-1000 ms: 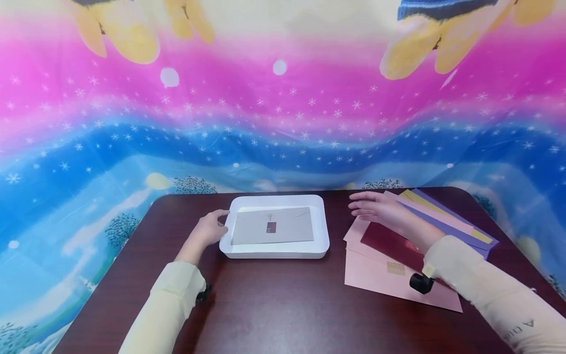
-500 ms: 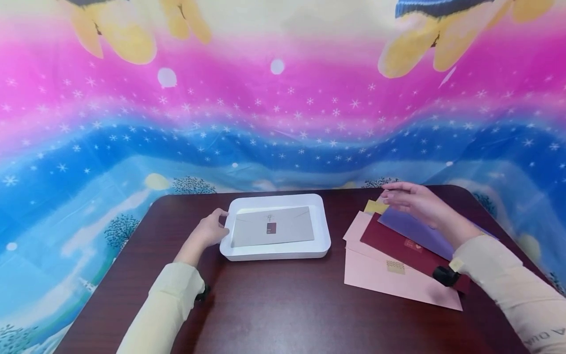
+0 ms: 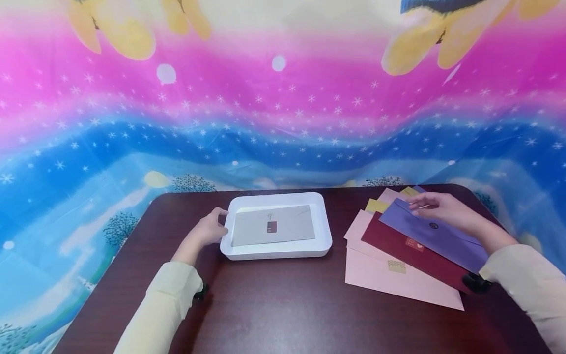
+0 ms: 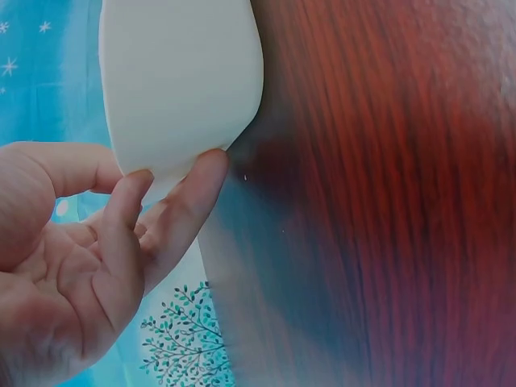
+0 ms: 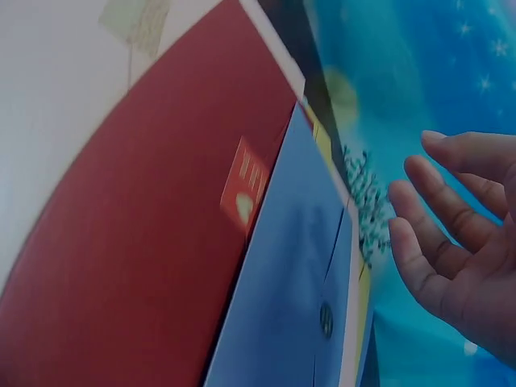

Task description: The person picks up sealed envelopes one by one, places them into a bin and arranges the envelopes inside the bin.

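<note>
My left hand (image 3: 209,228) pinches the left end of a white tray (image 3: 276,255); the left wrist view has its fingertips against the tray's edge. Inside the tray lies a grey envelope (image 3: 252,228) with a small dark label. Over on the right, my right hand (image 3: 455,212) hovers above a purple envelope (image 3: 424,233) with a round dark seal. Its fingers are loosely bent and hold nothing, apart from the paper in the right wrist view. A dark red envelope (image 3: 389,241) sits partly under the purple one, and a pink envelope (image 3: 371,273) lies nearest me.
Behind the purple envelope, corners of a yellow envelope (image 3: 375,206) and further pink and purple envelopes stick out of the fanned pile. All rest on a dark brown table (image 3: 265,305). A printed cloth (image 3: 265,123) hangs just behind the table's far edge.
My right hand has moved right across the pile, uncovering the dark red and purple envelopes. The left hand stays on the tray's end, and the tray keeps its place.
</note>
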### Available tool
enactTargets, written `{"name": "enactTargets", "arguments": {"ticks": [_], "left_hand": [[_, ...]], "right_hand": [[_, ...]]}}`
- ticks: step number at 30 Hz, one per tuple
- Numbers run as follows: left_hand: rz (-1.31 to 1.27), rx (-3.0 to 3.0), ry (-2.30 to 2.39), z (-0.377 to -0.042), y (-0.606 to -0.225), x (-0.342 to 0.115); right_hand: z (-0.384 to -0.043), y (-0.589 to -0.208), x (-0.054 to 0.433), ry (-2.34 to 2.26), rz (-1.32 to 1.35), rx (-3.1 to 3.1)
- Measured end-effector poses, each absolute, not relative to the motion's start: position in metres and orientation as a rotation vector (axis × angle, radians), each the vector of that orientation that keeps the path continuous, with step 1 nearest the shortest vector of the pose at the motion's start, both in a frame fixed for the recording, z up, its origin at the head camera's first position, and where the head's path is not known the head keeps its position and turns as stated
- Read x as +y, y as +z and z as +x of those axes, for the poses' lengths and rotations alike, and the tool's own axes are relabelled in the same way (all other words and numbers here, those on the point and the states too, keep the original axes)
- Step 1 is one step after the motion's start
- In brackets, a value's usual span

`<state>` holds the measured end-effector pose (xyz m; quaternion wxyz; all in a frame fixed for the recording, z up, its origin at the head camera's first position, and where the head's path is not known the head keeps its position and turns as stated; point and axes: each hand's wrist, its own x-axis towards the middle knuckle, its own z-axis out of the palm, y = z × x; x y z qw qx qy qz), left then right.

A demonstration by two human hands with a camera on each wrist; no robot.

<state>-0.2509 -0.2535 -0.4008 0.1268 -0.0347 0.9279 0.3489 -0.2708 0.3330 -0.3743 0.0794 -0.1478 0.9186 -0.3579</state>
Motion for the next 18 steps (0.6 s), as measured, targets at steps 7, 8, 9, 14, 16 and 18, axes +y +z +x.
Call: {"name": "enactTargets", "arguments": {"ticks": [7, 8, 9, 14, 16, 18], "left_hand": [[-0.098, 2.673, 1.027, -0.254, -0.394, -0.253], [-0.095, 2.672, 1.026, -0.254, -0.393, -0.253], [-0.094, 2.67, 1.026, -0.254, -0.392, -0.253], [-0.095, 2.657, 1.033, -0.254, -0.389, -0.253], [-0.102, 2.645, 1.046, -0.253, -0.39, -0.253], [-0.102, 2.636, 1.058, -0.253, -0.391, -0.253]], "right_hand": [[-0.266, -0.375, 0.356, -1.032, -0.452, 2.82], [-0.266, -0.375, 0.36, -1.017, -0.451, 2.839], [-0.265, -0.375, 0.363, -0.999, -0.454, 2.848], [-0.262, -0.376, 0.382, -0.803, -0.446, 2.926], [-0.259, -0.376, 0.39, -0.732, -0.419, 2.937], [-0.256, -0.377, 0.397, -0.682, -0.376, 2.928]]}}
